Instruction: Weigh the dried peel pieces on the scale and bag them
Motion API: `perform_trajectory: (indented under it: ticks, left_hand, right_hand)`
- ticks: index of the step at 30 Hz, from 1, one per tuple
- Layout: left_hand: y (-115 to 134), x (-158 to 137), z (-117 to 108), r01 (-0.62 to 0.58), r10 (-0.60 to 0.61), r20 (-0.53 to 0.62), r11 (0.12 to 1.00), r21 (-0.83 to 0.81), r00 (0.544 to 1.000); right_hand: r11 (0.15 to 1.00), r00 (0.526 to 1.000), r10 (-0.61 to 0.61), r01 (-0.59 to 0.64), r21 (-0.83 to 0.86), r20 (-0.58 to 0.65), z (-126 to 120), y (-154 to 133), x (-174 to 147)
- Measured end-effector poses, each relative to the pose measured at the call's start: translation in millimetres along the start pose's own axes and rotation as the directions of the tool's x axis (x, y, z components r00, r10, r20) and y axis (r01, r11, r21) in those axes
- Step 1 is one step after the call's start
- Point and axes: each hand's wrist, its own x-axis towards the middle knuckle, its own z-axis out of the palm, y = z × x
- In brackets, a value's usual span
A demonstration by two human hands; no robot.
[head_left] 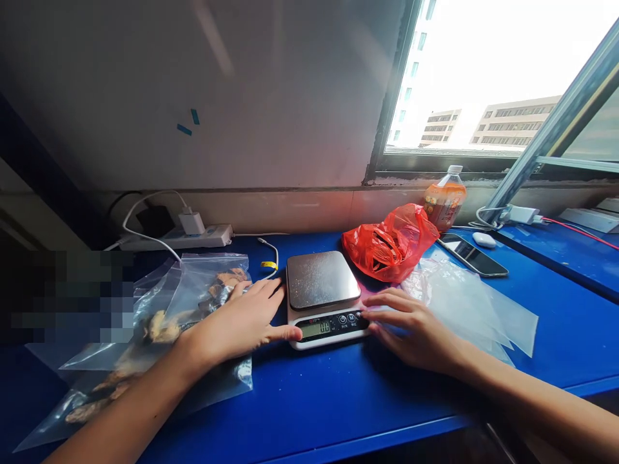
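Observation:
A small white digital scale (324, 299) with a metal weighing plate stands on the blue table, its display lit and reading 0.0. On its left side my left hand (249, 316) has its fingers stretched out, the thumb at the scale's front left corner. My right hand (411, 322) lies at the right side, fingers apart, fingertips at the edge by the buttons. Clear zip bags (164, 328) holding brownish dried pieces lie under and beside my left forearm. Behind the scale's right side sits a crumpled red plastic bag (391, 241) with dark contents.
Flat clear plastic bags (483, 309) lie right of the scale. Beyond them are a phone (476, 254), a white earphone case (484, 240) and a drink bottle (445, 200). A power strip (207, 237) with a charger and cables runs along the wall at left.

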Motion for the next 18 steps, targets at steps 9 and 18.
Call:
perform_trajectory:
  ticks: [9, 18]
  left_hand:
    - [-8.7, -5.0, -0.7, -0.057, 0.057, 0.03, 0.998, 0.022, 0.998]
    - [-8.0, -8.5, 1.3, -0.077, 0.076, -0.018, 0.997, -0.029, 0.997]
  right_hand:
    - [0.908, 0.909, 0.366, -0.301, -0.29, 0.201, -35.3, 122.3, 67.9]
    - [0.937, 0.922, 0.341, -0.319, -0.139, 0.183, -4.1, 156.8, 108.5]
